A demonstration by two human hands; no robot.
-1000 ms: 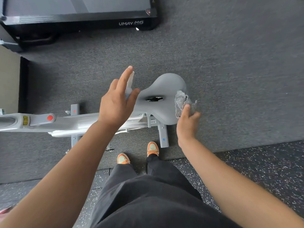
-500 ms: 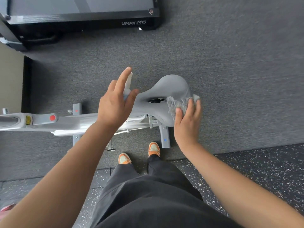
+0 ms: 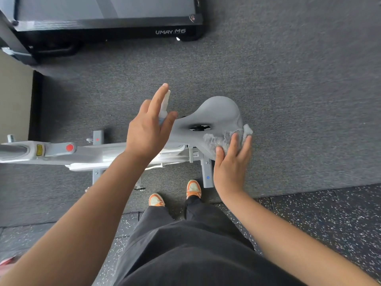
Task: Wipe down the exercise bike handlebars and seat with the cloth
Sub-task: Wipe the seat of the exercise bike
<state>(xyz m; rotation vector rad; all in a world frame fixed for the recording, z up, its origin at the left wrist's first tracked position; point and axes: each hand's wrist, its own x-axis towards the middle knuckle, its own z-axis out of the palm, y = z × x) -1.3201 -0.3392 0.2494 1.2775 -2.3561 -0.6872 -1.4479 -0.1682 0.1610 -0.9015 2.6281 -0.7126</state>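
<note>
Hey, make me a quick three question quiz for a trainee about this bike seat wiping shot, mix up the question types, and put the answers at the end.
1. True or false: the right hand presses the grey cloth against the wide rear end of the bike seat.
2. Multiple choice: what does the left hand hold? A) a small spray bottle B) a brush C) nothing
3. Fill in: the brand lettering on the black treadmill beyond the bike reads ____ M6.

Key: 1 true; 2 A; 3 UMAY
</note>
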